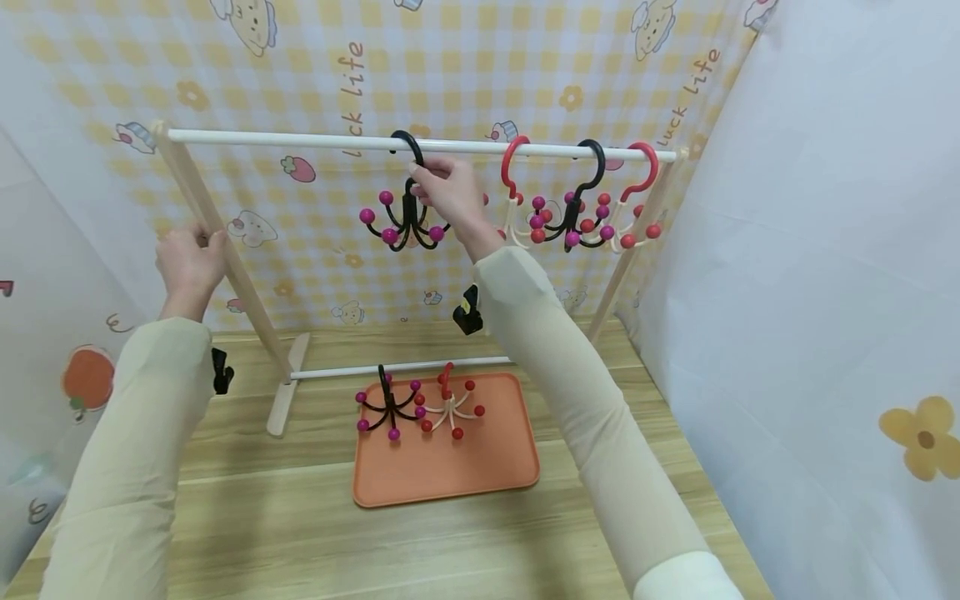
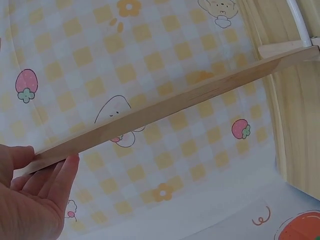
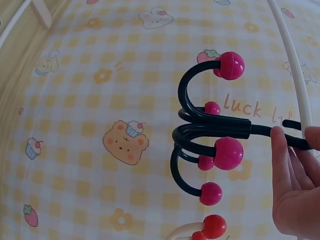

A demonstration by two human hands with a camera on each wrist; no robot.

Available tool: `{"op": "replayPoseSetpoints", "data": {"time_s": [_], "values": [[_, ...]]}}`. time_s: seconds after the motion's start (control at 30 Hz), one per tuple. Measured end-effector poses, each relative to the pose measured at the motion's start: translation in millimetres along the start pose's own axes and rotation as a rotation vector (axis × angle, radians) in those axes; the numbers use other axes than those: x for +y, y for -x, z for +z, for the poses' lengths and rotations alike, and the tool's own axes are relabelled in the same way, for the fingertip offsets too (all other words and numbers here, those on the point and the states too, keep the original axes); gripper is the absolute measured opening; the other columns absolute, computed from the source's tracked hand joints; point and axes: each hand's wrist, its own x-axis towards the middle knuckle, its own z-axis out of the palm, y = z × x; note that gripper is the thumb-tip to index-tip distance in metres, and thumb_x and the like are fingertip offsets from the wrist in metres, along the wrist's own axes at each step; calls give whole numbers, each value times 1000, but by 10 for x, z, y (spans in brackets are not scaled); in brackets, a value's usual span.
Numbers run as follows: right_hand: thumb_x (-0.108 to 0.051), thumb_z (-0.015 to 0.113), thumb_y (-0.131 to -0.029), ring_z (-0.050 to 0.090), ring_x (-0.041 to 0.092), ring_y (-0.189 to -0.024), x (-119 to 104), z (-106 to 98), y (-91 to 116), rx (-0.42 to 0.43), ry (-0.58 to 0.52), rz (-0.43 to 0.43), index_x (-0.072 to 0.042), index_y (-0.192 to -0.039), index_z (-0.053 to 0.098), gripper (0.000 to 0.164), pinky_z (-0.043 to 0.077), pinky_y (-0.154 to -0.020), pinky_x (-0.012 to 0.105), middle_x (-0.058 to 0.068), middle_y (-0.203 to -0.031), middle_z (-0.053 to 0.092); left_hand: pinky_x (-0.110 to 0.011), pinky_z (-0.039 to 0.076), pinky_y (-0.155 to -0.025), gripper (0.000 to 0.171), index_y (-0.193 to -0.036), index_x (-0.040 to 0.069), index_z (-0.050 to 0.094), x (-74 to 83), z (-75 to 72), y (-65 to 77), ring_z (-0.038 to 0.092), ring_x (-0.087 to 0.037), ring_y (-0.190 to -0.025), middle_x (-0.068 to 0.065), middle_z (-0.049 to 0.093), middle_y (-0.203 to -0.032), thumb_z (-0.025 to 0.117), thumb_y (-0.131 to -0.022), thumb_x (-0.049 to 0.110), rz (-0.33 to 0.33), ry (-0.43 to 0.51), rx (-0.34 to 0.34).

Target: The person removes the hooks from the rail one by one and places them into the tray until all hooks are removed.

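My right hand [image 1: 453, 196] pinches the hook of a black octopus-style hanger [image 1: 409, 218] with magenta ball tips. Its hook loops over the white top rail [image 1: 285, 140], and the curved arms hang below. In the right wrist view, the fingers and thumb of my right hand [image 3: 300, 195] are at the hook of this black hanger [image 3: 235, 127], beside the rail [image 3: 292, 55]. At the rack's left side, my left hand [image 1: 191, 262] grips the upper part of the wooden post [image 1: 232, 262]; the left wrist view shows the thumb and fingers on opposite sides of this post [image 2: 165, 115].
Right along the rail hang a red-hooked hanger [image 1: 510, 171], a black one [image 1: 572, 208] and another red-hooked one [image 1: 647, 167]. On the table, an orange tray [image 1: 450, 471] bears a black hanger [image 1: 390, 408] and a red-and-cream hanger [image 1: 450, 407]. A lower white bar [image 1: 322, 372] runs behind it.
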Motion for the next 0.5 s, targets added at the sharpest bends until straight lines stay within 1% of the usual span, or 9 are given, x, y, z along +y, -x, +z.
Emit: {"op": "replayPoseSetpoints", "data": {"time_s": [0.07, 0.17, 0.27, 0.37, 0.5], "values": [[-12, 60, -85, 60, 16, -78, -10, -3, 2, 17, 9, 0, -3, -107, 62, 25, 47, -69, 22, 7, -93, 63, -44, 37, -83, 48, -114, -10, 50, 1, -2, 9, 47, -40, -98, -30, 51, -110, 31, -93, 28, 2, -4, 2], [-13, 60, -84, 61, 15, -78, -22, -14, 4, 34, 15, -1, -5, -106, 63, 23, 47, -69, 22, 6, -93, 64, -39, 40, -77, 48, -115, -10, 50, 4, -6, 20, 49, -38, -97, -30, 51, -111, 31, -93, 29, -4, -6, -2], [-13, 61, -84, 61, 15, -78, -35, -35, 6, 33, -8, -36, -4, -104, 63, 22, 47, -70, 23, 6, -90, 64, -33, 39, -70, 49, -115, -9, 51, 7, -10, 28, 50, -37, -95, -29, 52, -111, 31, -93, 29, -6, -15, 0], [-11, 60, -84, 61, 18, -77, -49, -59, 12, 15, -66, -107, 0, -103, 62, 22, 47, -71, 23, 9, -87, 64, -33, 38, -70, 48, -113, -10, 52, 6, -6, 31, 49, -37, -94, -29, 53, -109, 31, -93, 29, 3, -25, 13], [-8, 60, -83, 62, 21, -77, -71, -93, 68, -32, -148, -180, 4, -101, 61, 21, 48, -72, 24, 13, -87, 64, -39, 39, -74, 48, -113, -11, 51, 0, -3, 30, 49, -39, -95, -30, 52, -109, 30, -93, 27, 11, -21, 17]]}}
